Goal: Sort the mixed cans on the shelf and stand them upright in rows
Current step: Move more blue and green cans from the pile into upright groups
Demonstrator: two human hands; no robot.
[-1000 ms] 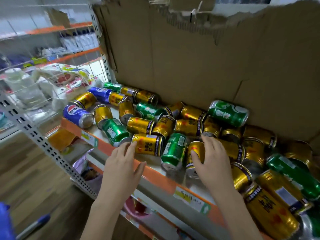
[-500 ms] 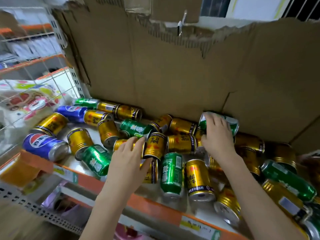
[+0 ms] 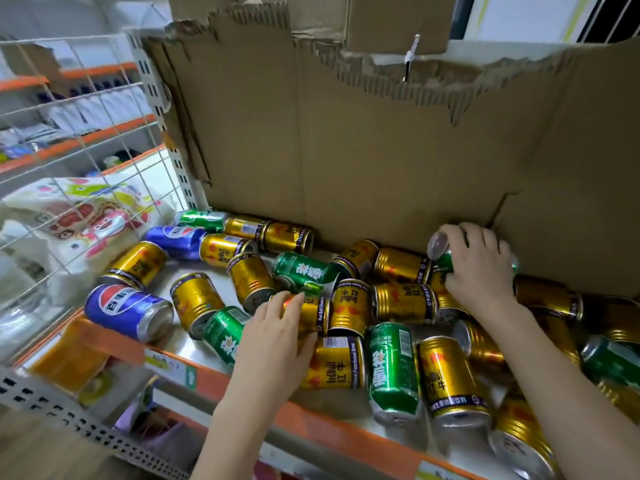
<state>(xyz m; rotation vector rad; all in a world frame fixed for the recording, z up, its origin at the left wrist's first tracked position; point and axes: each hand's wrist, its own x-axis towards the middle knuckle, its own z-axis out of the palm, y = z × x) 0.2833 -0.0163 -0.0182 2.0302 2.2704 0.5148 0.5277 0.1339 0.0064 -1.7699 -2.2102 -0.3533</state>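
Observation:
Several gold, green and blue cans lie on their sides in a heap on the shelf (image 3: 346, 427). My right hand (image 3: 481, 268) grips a green can (image 3: 441, 252) at the back, near the cardboard wall, its silver end pointing left. My left hand (image 3: 277, 337) reaches over the front of the heap with straight fingers, its fingertips touching a gold can (image 3: 317, 315). A blue Pepsi can (image 3: 128, 311) lies at the front left, another blue can (image 3: 176, 237) further back. A green can (image 3: 304, 271) lies in the middle.
A torn cardboard sheet (image 3: 346, 150) backs the shelf. A white wire grid (image 3: 86, 150) stands at the left end, with a printed bag (image 3: 86, 209) behind it. The shelf's orange front edge carries price labels. A lower shelf shows below.
My right hand has closed around the green can at the back and tipped it up a little. My left hand has slid slightly forward over the gold can. The view has shifted right.

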